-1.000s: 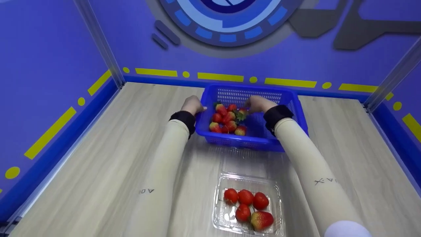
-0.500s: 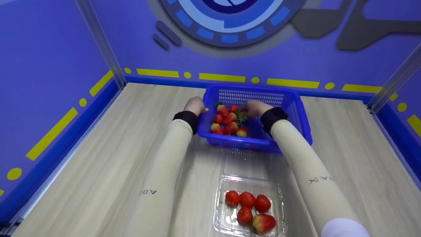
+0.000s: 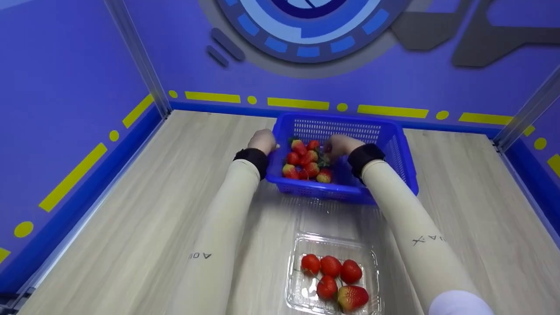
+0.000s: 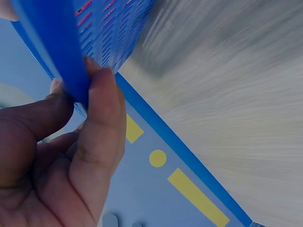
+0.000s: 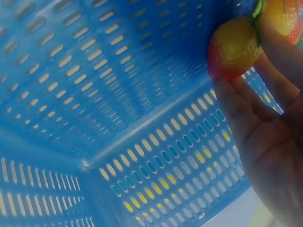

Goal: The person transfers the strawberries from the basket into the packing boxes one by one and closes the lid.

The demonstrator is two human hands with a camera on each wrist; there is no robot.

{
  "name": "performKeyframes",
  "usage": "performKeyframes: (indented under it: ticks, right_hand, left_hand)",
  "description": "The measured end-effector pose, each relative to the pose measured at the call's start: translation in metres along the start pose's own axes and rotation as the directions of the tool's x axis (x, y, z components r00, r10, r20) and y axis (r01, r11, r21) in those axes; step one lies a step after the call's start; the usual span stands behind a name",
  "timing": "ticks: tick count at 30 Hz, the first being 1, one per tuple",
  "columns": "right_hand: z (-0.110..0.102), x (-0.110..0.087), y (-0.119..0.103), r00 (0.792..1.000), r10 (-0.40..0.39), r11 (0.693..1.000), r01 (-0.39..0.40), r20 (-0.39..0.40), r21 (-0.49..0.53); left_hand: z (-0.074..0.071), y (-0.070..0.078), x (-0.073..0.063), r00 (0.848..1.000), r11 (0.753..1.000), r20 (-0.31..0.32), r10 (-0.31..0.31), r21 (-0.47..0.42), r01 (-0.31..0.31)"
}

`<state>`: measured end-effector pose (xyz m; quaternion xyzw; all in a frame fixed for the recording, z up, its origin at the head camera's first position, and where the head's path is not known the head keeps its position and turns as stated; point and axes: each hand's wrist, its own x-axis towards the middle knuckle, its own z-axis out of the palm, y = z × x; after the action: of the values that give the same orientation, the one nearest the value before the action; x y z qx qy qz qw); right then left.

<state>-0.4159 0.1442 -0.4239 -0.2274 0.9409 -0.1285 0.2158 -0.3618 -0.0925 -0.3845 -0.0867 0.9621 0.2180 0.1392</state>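
Note:
A blue plastic basket (image 3: 387,127) with slotted walls stands near the back wall, with several red and yellow-green strawberries (image 3: 311,169) in its left half. My left hand (image 3: 263,141) pinches the basket's left rim; in the left wrist view, thumb and fingers (image 4: 102,101) lie on either side of it. Inside the basket, my right hand (image 3: 342,145) is at the right edge of the strawberry pile. The right wrist view shows its thumb and fingers around a yellow-red strawberry (image 5: 235,47) with a green stem. Its fingertips are partly hidden in the head view.
In front of the basket lies an opened clear plastic box (image 3: 294,262), with several strawberries (image 3: 331,266) in its near half. Its clear lid (image 3: 326,218) lies flat toward the basket. Blue walls (image 3: 280,83) enclose the wooden tabletop (image 3: 192,175) at the back and sides.
My right hand has shifted slightly toward the strawberry pile and closed its fingers there. The left hand keeps its hold on the rim. The whole head view has drifted slightly.

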Motion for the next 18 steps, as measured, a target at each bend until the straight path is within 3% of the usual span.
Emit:
performKeyframes:
  ticks: [7,9,13,15,18]
  right_hand:
    - [0.001,0.0,0.005,0.998,0.028,0.997,-0.032,0.055,0.076]
    - [0.001,0.001,0.006,0.996,0.045,0.993,-0.052,0.073,0.105]
    - [0.0,0.0,0.005,0.995,0.053,0.99,-0.063,0.079,0.129]
    - [0.0,0.0,0.005,0.996,0.055,0.99,-0.064,0.071,0.129]
    - [0.002,-0.001,0.005,0.995,0.078,0.986,-0.088,0.069,0.143]
  left_hand:
    - [-0.001,0.0,-0.013,0.999,0.999,-0.02,0.039,-0.019,-0.04]
    - [-0.001,0.0,-0.009,0.999,0.999,-0.016,0.038,-0.017,-0.038]
    - [0.005,-0.005,0.014,0.999,0.999,-0.015,0.037,-0.014,-0.037]
    - [0.015,-0.011,0.034,0.997,0.998,-0.058,0.058,-0.001,-0.059]
    - [0.024,-0.016,0.049,0.995,0.997,-0.068,0.071,0.019,-0.07]
